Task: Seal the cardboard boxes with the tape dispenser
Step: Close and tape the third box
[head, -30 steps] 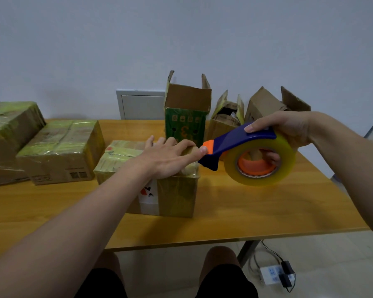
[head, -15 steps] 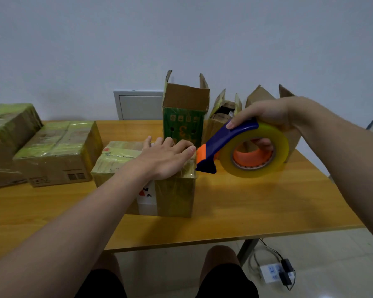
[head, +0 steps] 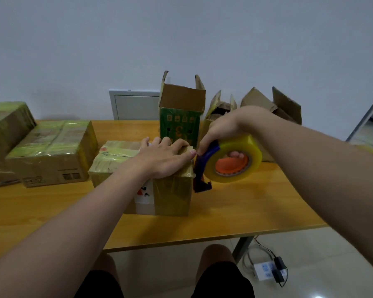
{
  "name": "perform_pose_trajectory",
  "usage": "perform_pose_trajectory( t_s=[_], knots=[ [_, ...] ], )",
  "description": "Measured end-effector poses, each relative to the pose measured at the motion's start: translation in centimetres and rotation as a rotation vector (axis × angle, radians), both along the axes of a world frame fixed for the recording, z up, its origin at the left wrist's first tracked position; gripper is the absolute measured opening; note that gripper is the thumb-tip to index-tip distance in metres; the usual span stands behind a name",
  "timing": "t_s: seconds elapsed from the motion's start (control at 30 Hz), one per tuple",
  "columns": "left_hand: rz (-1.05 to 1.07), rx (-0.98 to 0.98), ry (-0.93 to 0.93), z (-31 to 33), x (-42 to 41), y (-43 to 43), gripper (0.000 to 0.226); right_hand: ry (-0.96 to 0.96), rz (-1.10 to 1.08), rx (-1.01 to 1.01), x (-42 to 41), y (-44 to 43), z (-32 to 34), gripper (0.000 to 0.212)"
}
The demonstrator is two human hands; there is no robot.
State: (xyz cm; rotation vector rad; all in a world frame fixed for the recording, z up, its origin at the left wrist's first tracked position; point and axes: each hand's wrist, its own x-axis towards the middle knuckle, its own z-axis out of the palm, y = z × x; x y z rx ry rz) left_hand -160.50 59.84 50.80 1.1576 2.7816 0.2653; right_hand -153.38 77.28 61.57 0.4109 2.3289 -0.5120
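Left of the fingers: two film-wrapped boxes [head: 52, 151], glossy and yellowish. Centre: cardboard box [head: 172, 194] with a white label whose red and black marks are illegible. The left hand [head: 162, 160] lies flat on its top, fingers straight. Behind the fingertips: an open green carton [head: 179, 127] printed "3". The right hand [head: 220, 127] grips the tape dispenser [head: 228, 164], which has a blue handle, an orange hub and a clear roll. Its blade end is just beside the left fingertips.
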Motion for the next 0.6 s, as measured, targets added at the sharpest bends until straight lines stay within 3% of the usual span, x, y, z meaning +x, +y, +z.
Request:
perform_pose_trajectory(
  t_s=[0.17, 0.27, 0.33, 0.43, 0.53, 0.6],
  knots=[
    [0.077, -0.083, -0.033, 1.0, 0.5, 1.4, 0.074, 0.433, -0.031, 0.159, 1.6, 2.6, 0.0, 0.046],
    [0.151, -0.094, -0.023, 1.4, 1.6, 2.5, 0.080, 0.664, -0.121, 0.129, 2.8, 3.7, 0.4, 0.059],
    [0.192, -0.089, -0.025, 1.5, 2.2, 2.9, 0.082, 0.825, -0.233, 0.064, 3.8, 3.7, 0.3, 0.071],
    [0.195, -0.035, -0.078, 1.7, 2.0, 2.6, 0.080, 1.082, -0.424, -0.111, 4.6, 1.9, -1.4, 0.059],
    [0.157, 0.178, -0.235, 2.5, 0.6, 0.7, 0.069, 1.288, -0.569, -0.339, 4.7, -0.6, -2.8, 0.052],
    [0.124, 0.312, -0.202, 3.0, -0.9, -1.7, 0.055, 1.359, -0.599, -0.474, 4.3, -2.2, -2.9, 0.047]
  ],
)
